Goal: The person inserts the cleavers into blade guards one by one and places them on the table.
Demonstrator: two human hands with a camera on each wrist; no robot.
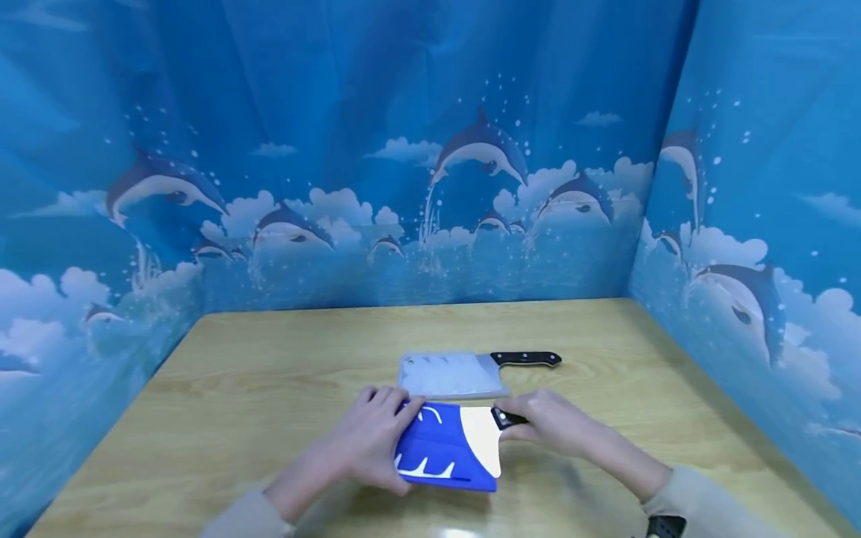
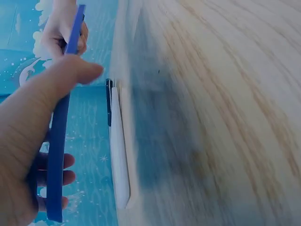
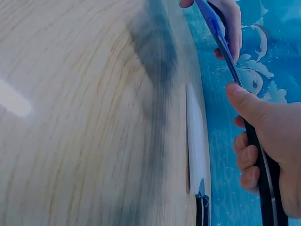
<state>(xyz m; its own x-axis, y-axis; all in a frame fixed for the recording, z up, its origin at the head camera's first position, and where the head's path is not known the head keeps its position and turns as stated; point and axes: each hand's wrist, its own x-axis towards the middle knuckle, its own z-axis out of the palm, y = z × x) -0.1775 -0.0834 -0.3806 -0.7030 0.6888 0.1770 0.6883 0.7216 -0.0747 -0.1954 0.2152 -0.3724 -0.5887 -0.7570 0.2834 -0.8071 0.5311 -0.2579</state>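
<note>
Above the table, my left hand holds a blue knife sheath by its left end, thumb on the near side and fingers on the far side. White markings run over the sheath. A cleaver's bright blade shows at the sheath's right end; the rest of the blade is covered. My right hand grips that cleaver's black handle. Behind them on the table lies a second cleaver, its blade inside a whitish sheath and its black riveted handle pointing right.
The wooden table reaches back to a blue curtain printed with dolphins and clouds. Another curtain side stands along the right. A dark watch is on my right wrist.
</note>
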